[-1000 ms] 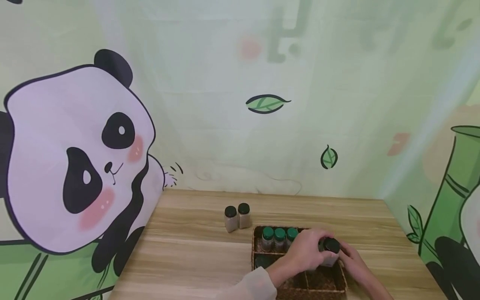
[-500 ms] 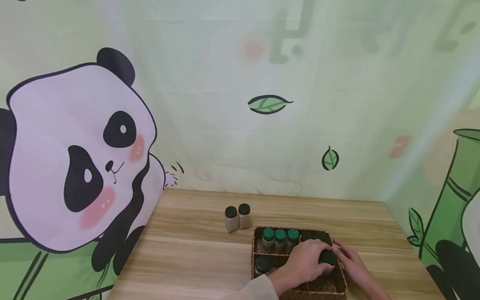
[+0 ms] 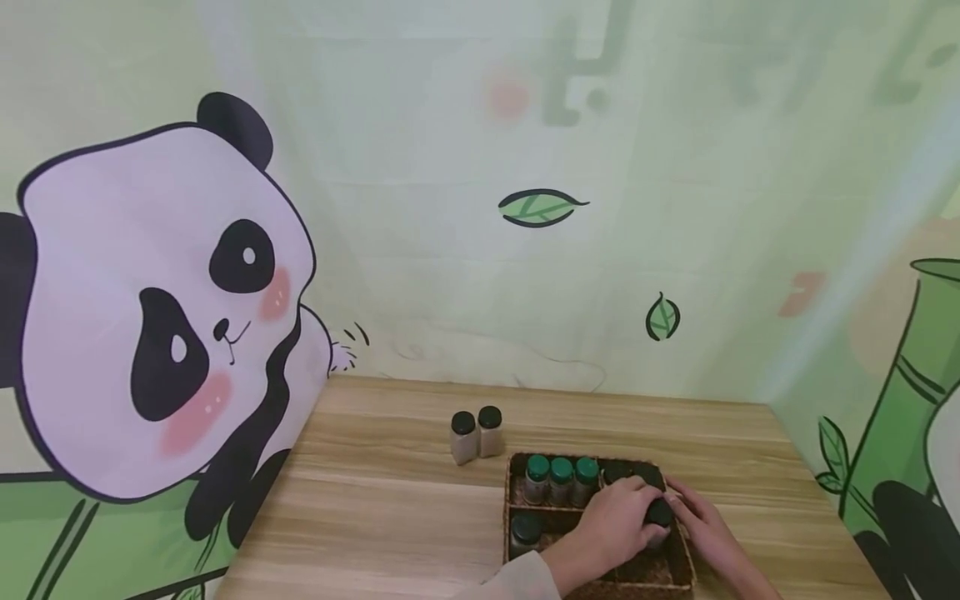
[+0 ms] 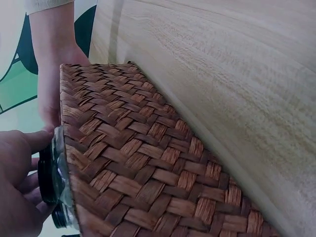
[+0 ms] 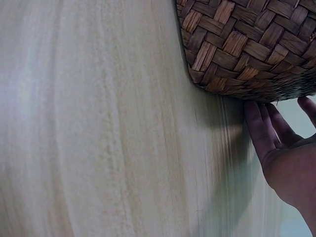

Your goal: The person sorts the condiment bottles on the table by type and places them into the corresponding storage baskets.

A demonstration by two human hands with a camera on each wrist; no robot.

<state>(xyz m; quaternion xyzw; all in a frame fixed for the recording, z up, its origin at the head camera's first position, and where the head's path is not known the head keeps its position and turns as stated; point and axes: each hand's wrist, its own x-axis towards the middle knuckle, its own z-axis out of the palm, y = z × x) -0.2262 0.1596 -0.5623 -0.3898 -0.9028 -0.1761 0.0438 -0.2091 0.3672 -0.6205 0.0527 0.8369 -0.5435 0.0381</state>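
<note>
My left hand [image 3: 617,518] reaches over the woven basket [image 3: 517,510] and grips a black-capped spice jar [image 3: 658,513] by its lid, in the front right compartment. The jar's lower part is hidden by the hand and the basket. In the left wrist view, the thumb and fingers of the left hand [image 4: 17,180] curl around the black lid [image 4: 47,173] beside the basket's rim. My right hand [image 3: 705,523] rests against the basket's right side. From the right wrist view, the fingers [image 5: 259,128] look nearly straight along the woven wall [image 5: 247,49].
Three green-capped jars [image 3: 560,479] stand in the back left compartment, with dark-capped jars [image 3: 618,472] in the back right. Another dark-capped jar [image 3: 526,530] is at front left. Two black-capped jars [image 3: 464,437] stand on the wooden table [image 3: 360,500] behind the basket.
My left hand has lowered the black-capped jar from above the basket into the front right compartment. The right hand has stayed at the basket's right side.
</note>
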